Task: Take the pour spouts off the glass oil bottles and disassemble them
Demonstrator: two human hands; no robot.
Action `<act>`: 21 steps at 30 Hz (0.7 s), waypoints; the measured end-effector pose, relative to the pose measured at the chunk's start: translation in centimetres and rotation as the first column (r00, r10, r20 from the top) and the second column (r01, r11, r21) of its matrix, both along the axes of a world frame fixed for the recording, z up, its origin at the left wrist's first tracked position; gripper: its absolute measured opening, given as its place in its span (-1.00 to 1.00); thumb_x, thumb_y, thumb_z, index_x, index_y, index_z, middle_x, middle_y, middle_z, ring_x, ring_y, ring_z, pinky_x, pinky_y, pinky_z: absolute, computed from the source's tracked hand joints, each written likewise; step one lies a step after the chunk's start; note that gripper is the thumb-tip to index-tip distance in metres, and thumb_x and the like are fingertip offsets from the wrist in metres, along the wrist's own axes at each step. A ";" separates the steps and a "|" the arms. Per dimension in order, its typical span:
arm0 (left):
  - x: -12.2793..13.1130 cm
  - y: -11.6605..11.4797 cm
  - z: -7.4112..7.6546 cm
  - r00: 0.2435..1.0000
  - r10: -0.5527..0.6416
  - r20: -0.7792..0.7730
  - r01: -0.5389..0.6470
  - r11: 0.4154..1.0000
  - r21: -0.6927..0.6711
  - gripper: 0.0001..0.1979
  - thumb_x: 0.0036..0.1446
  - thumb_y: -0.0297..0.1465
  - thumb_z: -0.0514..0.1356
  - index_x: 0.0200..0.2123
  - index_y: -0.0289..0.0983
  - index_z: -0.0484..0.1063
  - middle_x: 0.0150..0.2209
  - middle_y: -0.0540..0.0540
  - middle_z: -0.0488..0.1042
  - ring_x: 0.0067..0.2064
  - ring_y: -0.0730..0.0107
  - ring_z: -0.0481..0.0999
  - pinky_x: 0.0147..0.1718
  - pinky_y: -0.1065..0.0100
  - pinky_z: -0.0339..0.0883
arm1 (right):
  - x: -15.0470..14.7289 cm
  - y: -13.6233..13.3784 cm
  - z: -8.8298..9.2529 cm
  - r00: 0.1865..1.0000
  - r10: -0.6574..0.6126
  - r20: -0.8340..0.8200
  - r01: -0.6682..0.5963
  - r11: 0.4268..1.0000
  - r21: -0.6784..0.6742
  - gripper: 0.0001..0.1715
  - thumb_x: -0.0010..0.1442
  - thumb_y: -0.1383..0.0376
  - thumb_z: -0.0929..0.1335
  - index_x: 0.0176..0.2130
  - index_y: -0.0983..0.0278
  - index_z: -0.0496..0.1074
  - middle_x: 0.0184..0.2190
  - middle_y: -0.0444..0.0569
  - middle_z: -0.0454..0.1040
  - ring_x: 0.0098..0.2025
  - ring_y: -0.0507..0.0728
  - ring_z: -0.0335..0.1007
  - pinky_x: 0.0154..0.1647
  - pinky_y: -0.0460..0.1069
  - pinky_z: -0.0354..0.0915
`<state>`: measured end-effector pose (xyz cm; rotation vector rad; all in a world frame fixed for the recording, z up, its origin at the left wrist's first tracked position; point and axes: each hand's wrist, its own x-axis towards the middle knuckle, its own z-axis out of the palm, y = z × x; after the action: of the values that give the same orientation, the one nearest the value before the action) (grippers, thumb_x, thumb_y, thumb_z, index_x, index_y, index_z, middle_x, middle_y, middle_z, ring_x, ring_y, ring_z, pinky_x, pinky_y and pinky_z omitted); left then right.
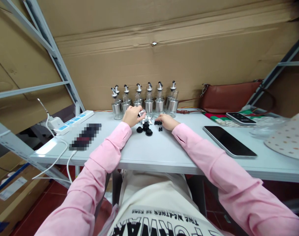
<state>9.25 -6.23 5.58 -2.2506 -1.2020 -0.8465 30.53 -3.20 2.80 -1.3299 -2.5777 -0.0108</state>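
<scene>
My left hand (132,116) is closed around a small silver pour spout (141,113) with a dark part on it. My right hand (167,122) reaches down to a row of small black caps (158,123); its fingertips are pinched together there, and what they grip is too small to make out. Between the hands lies a heap of silver-white spout pieces (147,120). Closer to me are several round black stoppers (149,132), and two more tiny black caps (160,129) sit apart. Behind stand glass bottles with steel sleeves (149,105), several fitted with pour spouts (160,86).
A white power strip (75,121) with a plug and cables lies at the left, beside a blurred-out dark object (85,137). To the right are a phone (229,141), another dark-faced device (240,119), a brown bag (229,96) and a dotted round item (289,136). Cardboard (129,62) backs the table.
</scene>
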 end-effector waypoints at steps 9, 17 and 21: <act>0.1 -0.1 0.1 1.000 0.008 -0.011 -0.008 1.000 -0.013 -0.80 0.14 -0.26 0.04 -0.42 -0.27 0.26 -0.50 -0.04 0.40 -0.44 0.36 0.38 -0.30 0.31 0.13 | 0.1 0.5 -0.5 0.999 0.011 0.045 -0.010 1.000 -0.012 -0.49 -0.06 0.63 0.20 -0.19 0.33 0.52 -0.16 0.07 0.46 -0.13 0.13 0.38 -0.08 -0.11 0.21; 0.5 0.1 -0.4 0.997 -0.041 -0.063 0.036 0.996 -0.078 -0.65 0.14 -0.09 0.03 -0.36 -0.29 0.25 -0.45 -0.06 0.43 -0.39 0.34 0.41 -0.31 0.33 0.12 | -0.3 -0.4 0.5 0.934 0.015 -0.356 -0.021 1.000 -0.011 -0.67 0.18 0.35 0.20 -0.12 0.34 0.44 -0.29 0.03 0.49 -0.25 0.09 0.39 -0.14 -0.05 0.23; 1.2 -0.3 -0.6 0.994 -0.084 -0.070 0.077 0.992 -0.104 -0.59 0.12 -0.03 0.02 -0.34 -0.30 0.24 -0.44 -0.07 0.44 -0.41 0.36 0.40 -0.31 0.35 0.13 | -1.5 -1.8 1.7 0.686 0.042 -0.726 -0.234 0.958 -0.166 -0.61 0.21 0.15 0.16 -0.16 0.35 0.37 -0.42 -0.07 0.43 -0.46 -0.01 0.30 -0.44 -0.11 0.22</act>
<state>10.46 -6.56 5.02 -2.4040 -1.1506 -0.7404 29.04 -5.02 4.53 -0.9215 -2.0043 0.7398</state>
